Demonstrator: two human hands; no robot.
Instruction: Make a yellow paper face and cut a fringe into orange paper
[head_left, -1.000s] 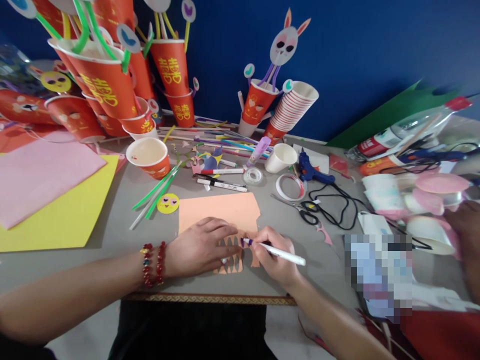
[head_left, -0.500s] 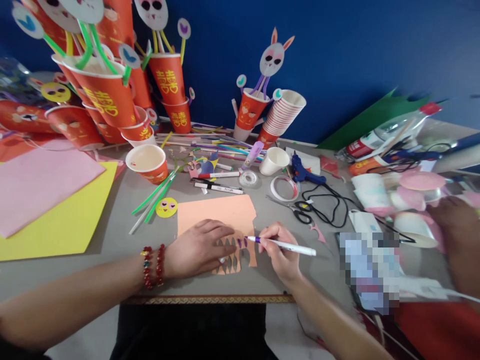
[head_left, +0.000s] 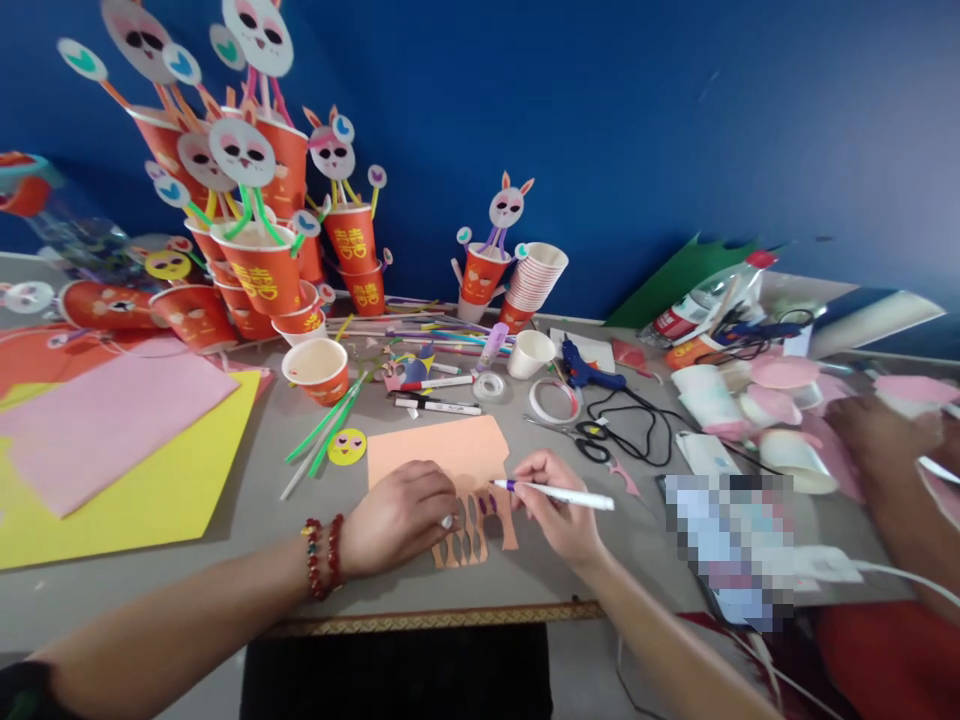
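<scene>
An orange paper sheet with leaf-shaped cutouts along its lower edge lies on the grey table. My left hand rests on the sheet's left part, fingers curled, with a small white thing, perhaps a pen cap, showing between them. In a pinch my right hand holds a white marker; its purple tip is at the paper near the cutouts. Small purple marks show on the strips just below the tip. A round yellow face cutout lies left of the sheet.
Behind are red paper cups with rabbit figures, pens, tape rolls and a blue glue gun. Scissors and a phone lie right. Another person's hand is at far right. Yellow paper lies left.
The camera view has shifted, showing more of the wall. My left hand's fingers have drawn in from the cutouts and are more curled. The marker stays in my right hand, its tip still at the paper.
</scene>
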